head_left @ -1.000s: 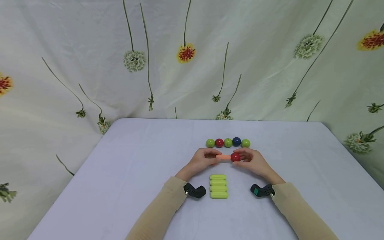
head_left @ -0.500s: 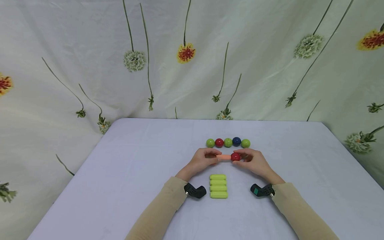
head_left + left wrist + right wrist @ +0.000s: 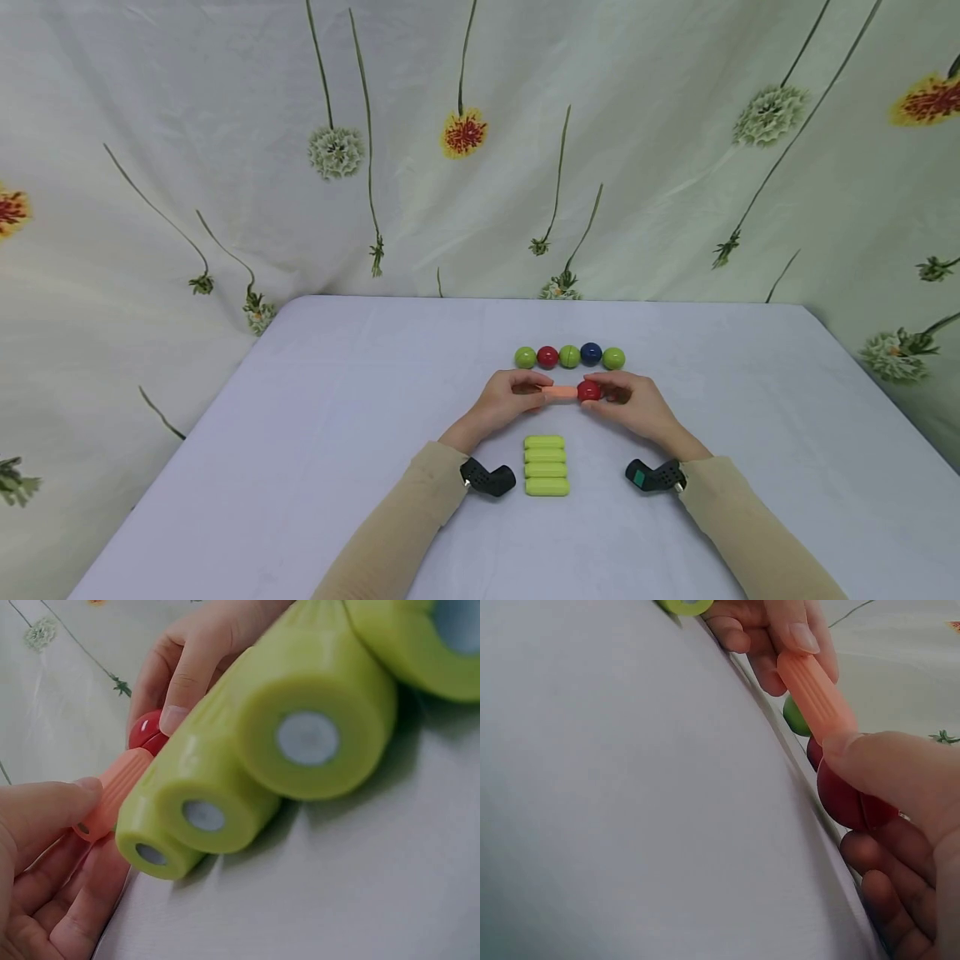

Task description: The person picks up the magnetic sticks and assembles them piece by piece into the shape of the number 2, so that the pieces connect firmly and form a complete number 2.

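An orange ribbed rod [image 3: 560, 392] lies end to end with a red ball [image 3: 588, 392], the two touching. My left hand [image 3: 507, 398] pinches the rod's left end between thumb and fingers, plain in the left wrist view. From the other side my right hand [image 3: 630, 402] grips the red ball, its thumb near the joint with the rod in the right wrist view. Below the hands, several yellow-green rods [image 3: 546, 467] lie side by side in a stack-like column; their ends show grey round discs in the left wrist view.
Behind the hands runs a row of balls: a green ball [image 3: 526, 357], a red ball [image 3: 547, 357], a green ball with a seam [image 3: 570, 357], a dark blue ball [image 3: 591, 354] and another green ball [image 3: 613, 358]. All rest on the white-covered table [image 3: 360, 400], before a flowered curtain [image 3: 420, 217].
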Motion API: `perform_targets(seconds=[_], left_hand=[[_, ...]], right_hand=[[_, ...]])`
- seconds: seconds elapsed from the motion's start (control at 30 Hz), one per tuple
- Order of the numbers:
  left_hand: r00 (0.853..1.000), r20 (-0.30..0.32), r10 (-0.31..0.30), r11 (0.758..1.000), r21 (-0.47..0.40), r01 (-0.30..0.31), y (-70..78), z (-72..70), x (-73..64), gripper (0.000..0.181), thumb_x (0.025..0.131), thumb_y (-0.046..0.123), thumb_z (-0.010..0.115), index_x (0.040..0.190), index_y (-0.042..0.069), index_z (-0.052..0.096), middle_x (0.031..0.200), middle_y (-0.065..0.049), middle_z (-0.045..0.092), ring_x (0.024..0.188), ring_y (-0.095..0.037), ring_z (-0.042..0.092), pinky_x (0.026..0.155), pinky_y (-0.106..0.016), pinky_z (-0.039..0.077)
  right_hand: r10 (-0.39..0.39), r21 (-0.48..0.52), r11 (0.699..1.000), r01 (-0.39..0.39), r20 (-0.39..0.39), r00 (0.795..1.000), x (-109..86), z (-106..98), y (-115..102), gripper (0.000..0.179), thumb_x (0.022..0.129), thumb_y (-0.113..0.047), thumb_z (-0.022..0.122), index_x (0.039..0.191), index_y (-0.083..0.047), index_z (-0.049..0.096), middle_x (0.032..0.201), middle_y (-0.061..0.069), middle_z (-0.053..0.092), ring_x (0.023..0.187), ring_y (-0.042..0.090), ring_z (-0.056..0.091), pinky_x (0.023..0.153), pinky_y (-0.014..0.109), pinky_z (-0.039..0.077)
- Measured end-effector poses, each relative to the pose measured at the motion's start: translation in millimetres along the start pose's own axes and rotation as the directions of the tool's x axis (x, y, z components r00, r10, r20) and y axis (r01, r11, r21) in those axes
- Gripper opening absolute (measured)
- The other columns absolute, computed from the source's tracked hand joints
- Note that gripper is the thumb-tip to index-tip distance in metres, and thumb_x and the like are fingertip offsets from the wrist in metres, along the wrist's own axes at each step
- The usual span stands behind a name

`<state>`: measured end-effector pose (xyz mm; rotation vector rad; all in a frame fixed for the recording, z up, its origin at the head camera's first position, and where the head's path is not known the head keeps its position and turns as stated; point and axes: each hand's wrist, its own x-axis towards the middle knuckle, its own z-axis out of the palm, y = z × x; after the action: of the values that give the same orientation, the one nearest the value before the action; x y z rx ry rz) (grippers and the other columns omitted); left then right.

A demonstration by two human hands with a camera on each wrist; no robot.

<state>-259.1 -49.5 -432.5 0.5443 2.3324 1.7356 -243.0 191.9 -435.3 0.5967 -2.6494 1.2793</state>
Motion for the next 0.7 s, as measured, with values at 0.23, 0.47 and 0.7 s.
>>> perform_targets(seconds=[0.23, 0.47, 0.7], left_hand=[[1.000, -0.014, -0.009, 0.999, -0.034, 0.008, 0.3, -0.1, 0.0, 0.029, 0.084, 0.022, 0.072, 0.107, 0.005, 0.069, 0.095, -0.003, 0.067, 0.071, -0.013, 0.061, 0.066, -0.025, 0.051], [0.990, -0.136, -0.021, 0.999, -0.038, 0.016, -0.3, -0.6, 0.8, 0.028, 0.082, 0.028, 0.074, 0.101, 0.008, 0.069, 0.090, -0.001, 0.067, 0.071, -0.014, 0.062, 0.066, -0.026, 0.052], [0.948, -0.317, 0.033, 0.999, 0.004, -0.034, -1.6, -5.4, 2.7, 0.024, 0.081, 0.028, 0.075, 0.093, 0.008, 0.069, 0.084, -0.002, 0.065, 0.067, -0.012, 0.060, 0.061, -0.025, 0.052]], right_hand=[[0.009, -0.023, 1.000, -0.009, -0.012, 1.000, 0.4, 1.2, 1.7, 0.041, 0.078, -0.026, 0.077, 0.115, -0.010, 0.067, 0.095, 0.002, 0.067, 0.081, 0.015, 0.058, 0.072, 0.030, 0.048], [0.018, -0.023, 1.000, -0.018, -0.013, 1.000, 0.2, 0.9, 0.6, 0.041, 0.078, -0.025, 0.078, 0.114, -0.009, 0.067, 0.096, 0.003, 0.066, 0.082, 0.015, 0.058, 0.072, 0.030, 0.049], [0.022, -0.032, 0.999, -0.022, -0.012, 1.000, -0.3, 1.0, -0.5, 0.041, 0.078, -0.025, 0.078, 0.114, -0.009, 0.067, 0.098, 0.003, 0.066, 0.082, 0.015, 0.058, 0.073, 0.031, 0.049]])
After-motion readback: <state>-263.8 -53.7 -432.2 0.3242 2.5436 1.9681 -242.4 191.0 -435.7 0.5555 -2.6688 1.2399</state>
